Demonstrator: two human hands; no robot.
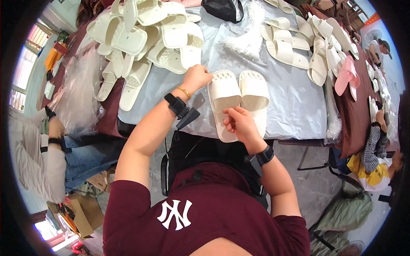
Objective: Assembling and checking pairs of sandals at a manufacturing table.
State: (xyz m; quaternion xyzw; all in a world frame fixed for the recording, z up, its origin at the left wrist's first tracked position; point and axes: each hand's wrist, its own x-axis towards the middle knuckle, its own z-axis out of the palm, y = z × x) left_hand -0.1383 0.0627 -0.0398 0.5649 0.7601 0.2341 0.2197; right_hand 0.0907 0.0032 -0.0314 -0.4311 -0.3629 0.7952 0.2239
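Pair of cream, wide-strapped, open-toe slippers [255, 93] sat side by side, heels at the near edge of the silver-grey sheet-covered table [294, 106]. Left hand [197, 78]: fingers curled at the left slipper's toe; right hand [243, 125]: fingers bent over its footbed; couldn't tell if either gripped. Bare sheet left room rightward; heap of matching slippers [124, 39] crowded far left.

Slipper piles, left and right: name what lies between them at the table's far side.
In the head view: crumpled clear plastic and a black fabric item.
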